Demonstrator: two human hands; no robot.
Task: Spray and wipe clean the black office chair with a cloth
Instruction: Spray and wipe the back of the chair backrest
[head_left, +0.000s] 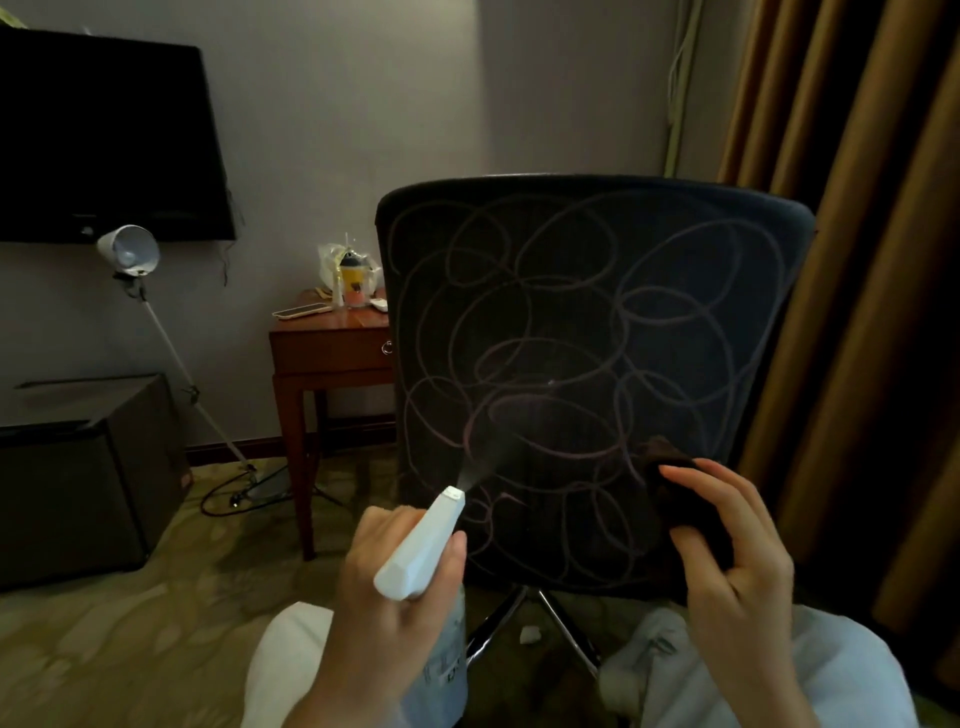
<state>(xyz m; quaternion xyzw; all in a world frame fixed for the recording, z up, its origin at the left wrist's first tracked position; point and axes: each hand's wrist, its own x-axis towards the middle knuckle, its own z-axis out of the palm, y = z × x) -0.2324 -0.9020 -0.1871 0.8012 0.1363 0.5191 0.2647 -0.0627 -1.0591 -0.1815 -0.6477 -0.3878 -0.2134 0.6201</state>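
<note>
Curtained room; illegible-label bottle (418, 551) sprays chair (587, 322); cloth (680, 488) gripped.

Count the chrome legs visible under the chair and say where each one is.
2. One chrome leg slants down-left, beside the spray bottle; the other slants down-right. More may be hidden from this view.

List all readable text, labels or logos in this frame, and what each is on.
Nothing reads clearly.
Spray bottle in the left hand: dark print on its label, too blurred to read.
TV: small mark on the lower edge, too small to read.
Yellow cup on the side table: any print is too small to read.
Chair: scribbled loops, not letters.
Cloth in the right hand: no text.
</note>
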